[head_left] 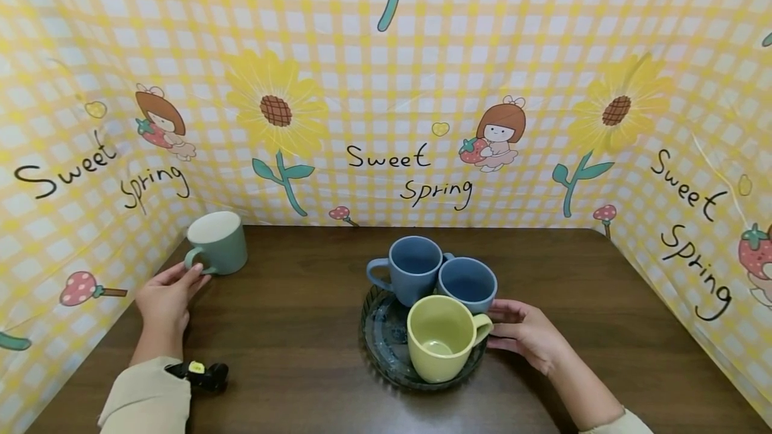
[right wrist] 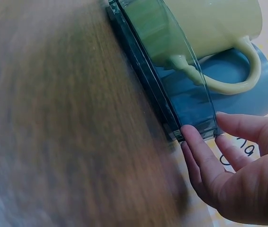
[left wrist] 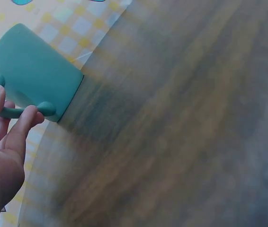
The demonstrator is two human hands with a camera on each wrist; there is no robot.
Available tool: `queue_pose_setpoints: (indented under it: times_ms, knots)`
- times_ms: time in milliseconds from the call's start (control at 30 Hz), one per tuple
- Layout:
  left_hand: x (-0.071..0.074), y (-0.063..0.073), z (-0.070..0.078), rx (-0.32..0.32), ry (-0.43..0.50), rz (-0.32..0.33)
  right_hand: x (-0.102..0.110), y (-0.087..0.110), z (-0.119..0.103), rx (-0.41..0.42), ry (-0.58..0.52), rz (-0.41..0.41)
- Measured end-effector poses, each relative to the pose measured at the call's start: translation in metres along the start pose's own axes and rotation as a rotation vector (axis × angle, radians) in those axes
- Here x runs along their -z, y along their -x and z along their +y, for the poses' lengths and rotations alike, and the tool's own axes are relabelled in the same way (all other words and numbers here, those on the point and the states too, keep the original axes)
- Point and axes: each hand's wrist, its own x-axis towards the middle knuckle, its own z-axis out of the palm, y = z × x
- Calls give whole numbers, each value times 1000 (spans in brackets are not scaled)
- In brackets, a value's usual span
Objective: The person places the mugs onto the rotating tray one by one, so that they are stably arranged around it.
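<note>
At the far left of the table, my left hand (head_left: 165, 300) pinches the handle of a teal mug (head_left: 226, 246) with a pale inside. In the left wrist view, thumb and fingers close on that handle, and the teal mug (left wrist: 34, 66) stands upright. Right of centre is a dark, clear glass tray (head_left: 386, 337) carrying a yellow mug (head_left: 437, 347) in front and two blue mugs, one left (head_left: 407, 280) and one right (head_left: 476, 290), behind. My right hand (head_left: 527, 337) grips the tray's right edge, fingertips at the glass rim (right wrist: 198, 94) in the right wrist view.
The dark wooden table (head_left: 289, 327) meets a yellow checked cloth (head_left: 386, 86) with printed flowers and lettering, which rises at the back and both sides. A black device (head_left: 208, 375) is strapped on the left wrist.
</note>
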Motion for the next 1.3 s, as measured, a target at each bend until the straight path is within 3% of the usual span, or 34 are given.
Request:
queue_pose_setpoints:
  times_ms: [400, 933, 1300]
  knots:
    - [1, 7, -2, -20, 5, -5, 0, 0, -2, 5, 4, -20]
    - [3, 19, -6, -21, 62, -96, 9, -3, -1, 6, 22, -25]
    - [-1, 27, -5, -25, 51, -107, 10, -6, 0, 2, 12, -36]
